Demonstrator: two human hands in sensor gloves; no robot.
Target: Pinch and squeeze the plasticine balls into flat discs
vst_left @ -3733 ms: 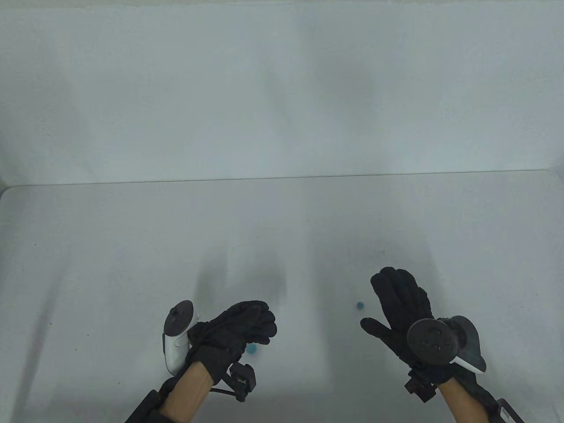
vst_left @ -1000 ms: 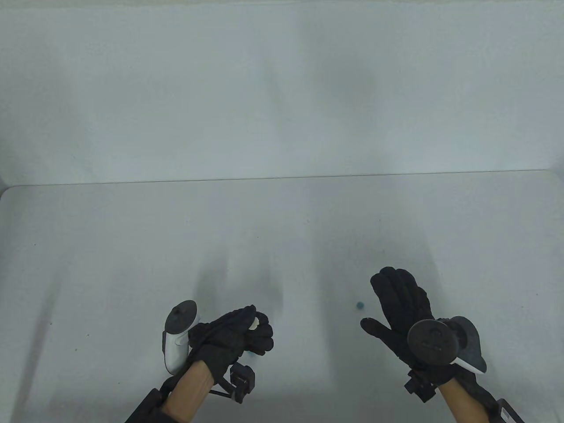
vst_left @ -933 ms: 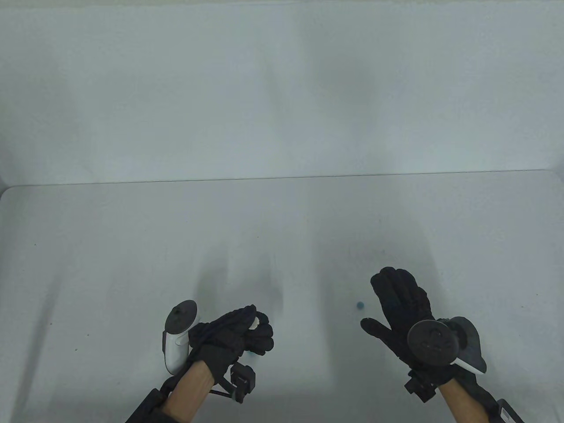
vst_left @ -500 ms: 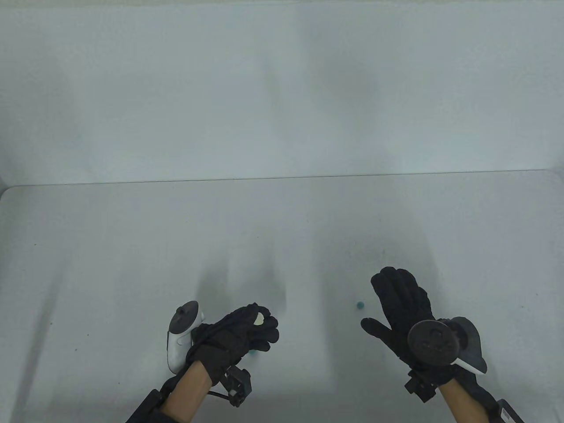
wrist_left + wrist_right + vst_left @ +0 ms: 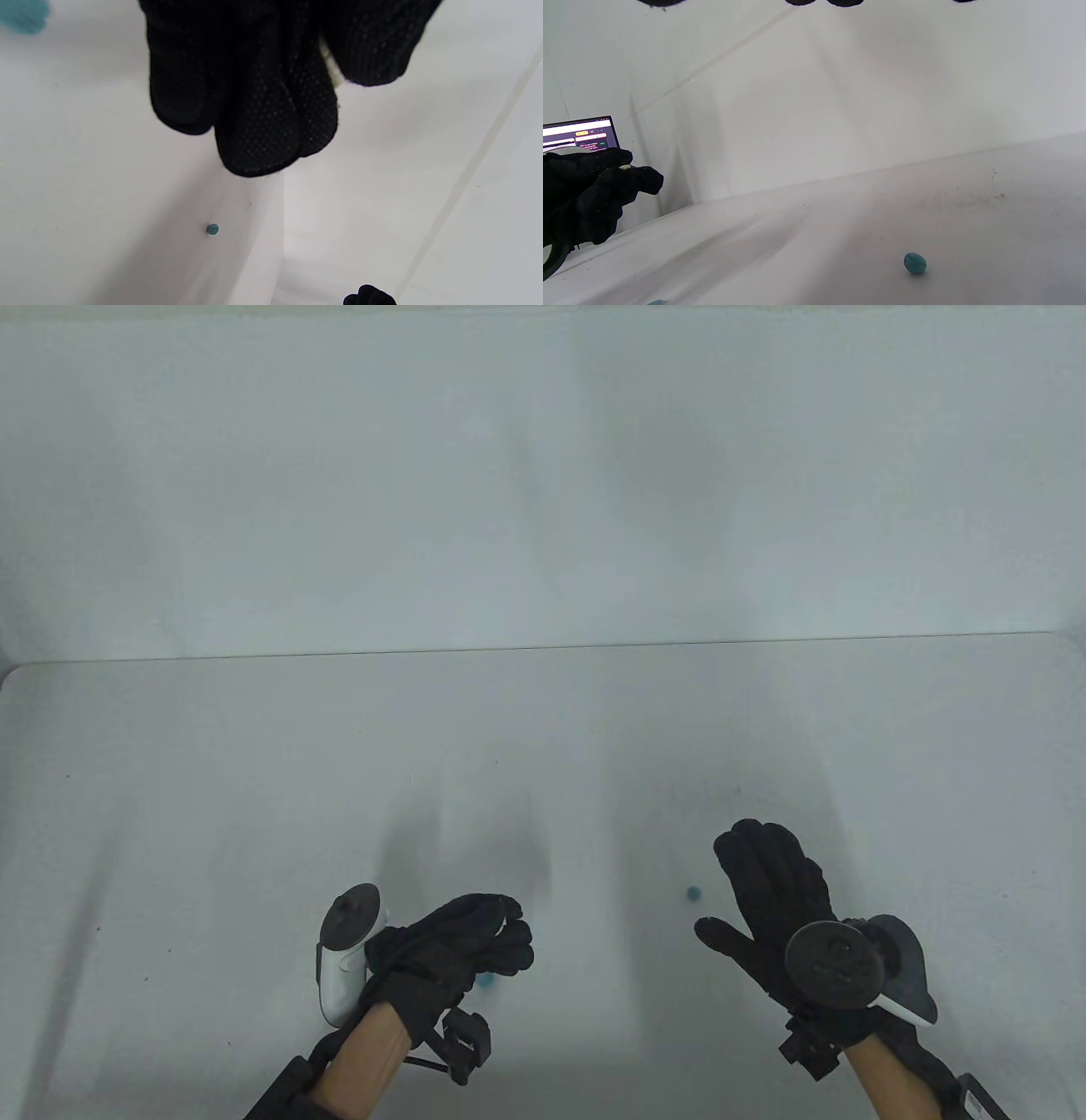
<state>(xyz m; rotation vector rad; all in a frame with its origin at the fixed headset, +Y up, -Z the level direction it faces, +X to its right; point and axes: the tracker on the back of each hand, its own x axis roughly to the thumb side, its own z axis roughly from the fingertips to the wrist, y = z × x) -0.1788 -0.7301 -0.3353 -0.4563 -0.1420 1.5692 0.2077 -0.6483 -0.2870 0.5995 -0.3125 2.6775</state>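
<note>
Pinching a pale lump of plasticine (image 5: 506, 921) between thumb and curled fingers, the left hand (image 5: 454, 954) hovers a little above the table (image 5: 212, 780), raised presumably so the squeeze meets no resistance from the surface. Only a sliver of the lump shows; it peeks out cream-white at the knuckles in the table view, at the thumb's edge (image 5: 330, 63) in the left wrist view, and as a small light spot (image 5: 625, 167) in the right wrist view. Whether it is already flattened cannot be told, since the glove hides most of it.

Just beneath that hand a teal piece (image 5: 485, 980) lies on the table, half covered by the fingers; its shape is unclear, so it may be a finished disc set down close by or a ball waiting its turn. Further to the right a small teal ball (image 5: 694, 892) sits alone, still round to slightly egg-shaped in the right wrist view (image 5: 915, 262), so that one is judged not yet worked.

Beside that ball, near but apart, the right hand (image 5: 772, 899) is spread flat with straight fingers and thumb out, holding nothing; it seems to be waiting, placed within easy reach of the next ball.

On the back of each hand sits a tracker (image 5: 344, 959), its ring facing up. The table itself is white and matte, with a few dark specks and soft shadows, and meets a plain white wall (image 5: 543, 475) along a straight seam. A lit screen (image 5: 581, 133) shows past the left hand in the right wrist view.
</note>
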